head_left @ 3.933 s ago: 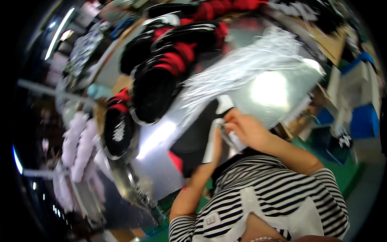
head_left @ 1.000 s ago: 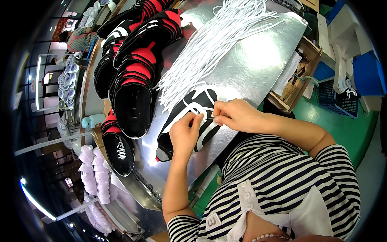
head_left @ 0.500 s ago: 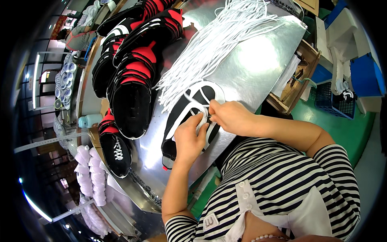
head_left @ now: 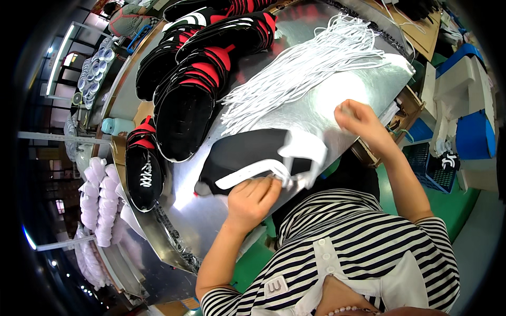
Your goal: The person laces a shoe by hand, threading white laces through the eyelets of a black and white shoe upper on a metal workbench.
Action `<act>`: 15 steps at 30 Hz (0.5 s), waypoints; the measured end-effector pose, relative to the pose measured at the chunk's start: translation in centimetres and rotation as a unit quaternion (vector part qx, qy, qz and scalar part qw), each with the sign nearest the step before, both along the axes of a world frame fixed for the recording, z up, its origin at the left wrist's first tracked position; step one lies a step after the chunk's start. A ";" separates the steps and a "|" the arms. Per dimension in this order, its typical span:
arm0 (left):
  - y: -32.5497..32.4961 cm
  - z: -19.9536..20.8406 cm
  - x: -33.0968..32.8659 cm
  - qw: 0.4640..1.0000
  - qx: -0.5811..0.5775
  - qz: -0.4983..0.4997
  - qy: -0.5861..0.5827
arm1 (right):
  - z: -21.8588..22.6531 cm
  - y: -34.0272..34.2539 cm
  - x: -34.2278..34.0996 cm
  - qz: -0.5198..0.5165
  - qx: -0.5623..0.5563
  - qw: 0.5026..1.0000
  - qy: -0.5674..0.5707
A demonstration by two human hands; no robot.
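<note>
My left hand point(head_left: 253, 203) is closed on the edge of a black shoe upper point(head_left: 240, 152) with white bands. The upper is tilted on its side over the metal table, and its white end is smeared by motion. Off to the right, apart from the upper, my right hand point(head_left: 363, 126) is raised with its fingers pinched together. Blur at those fingertips hides what they hold, if anything. Just beyond the upper lies a loose bundle of white shoelaces point(head_left: 308, 66).
Black and red shoe uppers point(head_left: 184, 118) are piled at the table's left; one black upper with white lacing point(head_left: 142, 176) lies nearer. The metal table point(head_left: 179, 213) has a raised rim. Right of it stand a wooden drawer point(head_left: 408, 108) and a blue basket point(head_left: 427, 166).
My right hand has drawn away from the upper, to the right and slightly up. My left hand has kept hold of the upper, which has turned over onto its side.
</note>
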State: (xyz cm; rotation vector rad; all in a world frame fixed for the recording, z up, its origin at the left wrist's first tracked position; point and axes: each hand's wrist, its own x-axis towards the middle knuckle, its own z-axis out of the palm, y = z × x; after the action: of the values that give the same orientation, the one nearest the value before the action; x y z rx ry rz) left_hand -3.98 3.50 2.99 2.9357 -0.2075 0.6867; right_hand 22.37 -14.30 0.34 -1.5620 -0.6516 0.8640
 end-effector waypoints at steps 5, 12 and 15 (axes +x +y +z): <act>0.5 0.8 1.2 0.998 -0.002 0.012 0.061 | -1.9 4.9 -0.6 0.115 0.061 0.977 0.170; 7.2 0.4 -1.8 0.787 -0.485 0.070 0.374 | -1.3 5.7 -3.7 0.020 0.032 0.993 -0.115; 7.1 0.6 -0.9 0.536 -0.699 0.101 0.463 | -1.1 6.0 -5.8 0.082 0.044 0.994 -0.062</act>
State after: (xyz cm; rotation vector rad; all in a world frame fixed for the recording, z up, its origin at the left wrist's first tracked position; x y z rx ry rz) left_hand -4.91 10.62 3.59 1.3045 0.5470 -0.6037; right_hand 16.59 -8.34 -0.74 -1.5073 -0.9067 0.8519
